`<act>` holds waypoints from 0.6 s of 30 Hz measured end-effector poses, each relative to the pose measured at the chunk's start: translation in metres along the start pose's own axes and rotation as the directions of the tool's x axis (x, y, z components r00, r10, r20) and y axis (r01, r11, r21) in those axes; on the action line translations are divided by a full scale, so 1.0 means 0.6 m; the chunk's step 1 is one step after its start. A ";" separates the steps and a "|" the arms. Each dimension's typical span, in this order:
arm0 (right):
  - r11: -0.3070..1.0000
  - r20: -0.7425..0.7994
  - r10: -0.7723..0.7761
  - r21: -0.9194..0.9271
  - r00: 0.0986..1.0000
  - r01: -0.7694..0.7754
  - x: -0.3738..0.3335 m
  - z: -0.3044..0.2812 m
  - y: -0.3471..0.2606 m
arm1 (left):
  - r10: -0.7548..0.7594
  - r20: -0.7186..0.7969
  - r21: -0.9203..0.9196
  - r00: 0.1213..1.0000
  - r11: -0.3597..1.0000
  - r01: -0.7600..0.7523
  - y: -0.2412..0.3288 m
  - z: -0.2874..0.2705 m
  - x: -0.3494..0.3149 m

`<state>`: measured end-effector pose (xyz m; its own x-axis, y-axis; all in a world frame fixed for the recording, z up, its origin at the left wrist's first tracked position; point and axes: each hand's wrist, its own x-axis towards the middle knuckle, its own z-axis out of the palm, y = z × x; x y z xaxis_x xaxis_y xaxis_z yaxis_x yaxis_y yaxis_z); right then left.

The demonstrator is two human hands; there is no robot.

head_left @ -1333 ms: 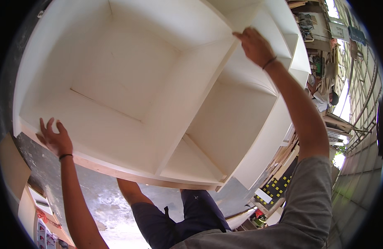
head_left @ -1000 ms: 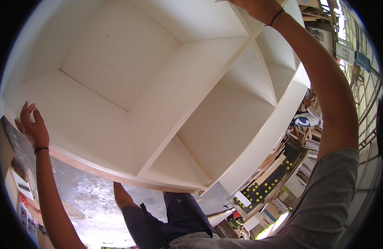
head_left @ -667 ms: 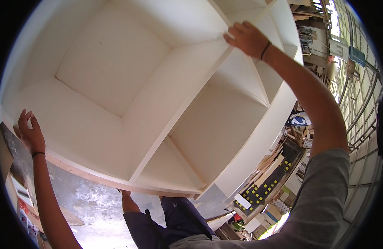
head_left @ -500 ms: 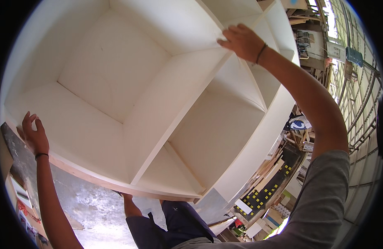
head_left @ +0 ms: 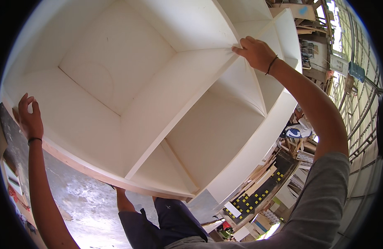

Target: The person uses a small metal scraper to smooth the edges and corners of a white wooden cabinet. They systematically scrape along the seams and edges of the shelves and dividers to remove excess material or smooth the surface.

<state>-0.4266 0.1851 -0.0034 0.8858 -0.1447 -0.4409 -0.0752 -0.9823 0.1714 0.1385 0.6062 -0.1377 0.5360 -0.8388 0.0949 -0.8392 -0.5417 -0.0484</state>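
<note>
A large white cabinet (head_left: 158,89) with open compartments and crossing dividers fills most of the view and looks tilted. My right hand (head_left: 257,54) is closed on the front edge of its dividers where they meet, fingers curled over the board. Down at the left, my left hand (head_left: 30,118) rests by the cabinet's lower outer edge. Its fingers are loosely bent and apart, and nothing shows between them. A dark band is on each wrist.
Grey concrete floor (head_left: 79,195) lies under the cabinet by my legs. To the right are stacked wood strips (head_left: 258,186), a dark panel with yellow squares (head_left: 258,201) and a person in white and blue (head_left: 297,129). A metal grille wall (head_left: 362,108) stands beyond.
My right hand has shifted rightward and its fingers have closed over the divider edge. My left hand has moved slightly left and up along the cabinet's edge. The view has shifted a little.
</note>
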 end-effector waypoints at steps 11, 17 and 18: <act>0.929 -0.122 -0.265 -0.299 0.957 0.219 0.027 -0.017 0.046 | 0.006 -0.010 0.014 1.000 1.000 -0.006 0.013 0.022 0.001; 1.000 -0.050 -0.010 0.018 0.999 0.011 0.021 -0.011 0.014 | 0.042 -0.066 0.074 0.997 0.997 -0.037 -0.004 0.007 0.003; 1.000 -0.064 -0.008 0.008 0.998 0.008 0.036 -0.019 0.020 | 0.029 -0.060 0.060 0.998 0.998 -0.025 0.006 0.010 0.001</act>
<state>-0.4032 0.1715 -0.0008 0.9140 -0.1293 -0.3846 -0.0715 -0.9844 0.1609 0.1364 0.6033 -0.1436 0.5052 -0.8494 0.1526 -0.8455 -0.5226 -0.1099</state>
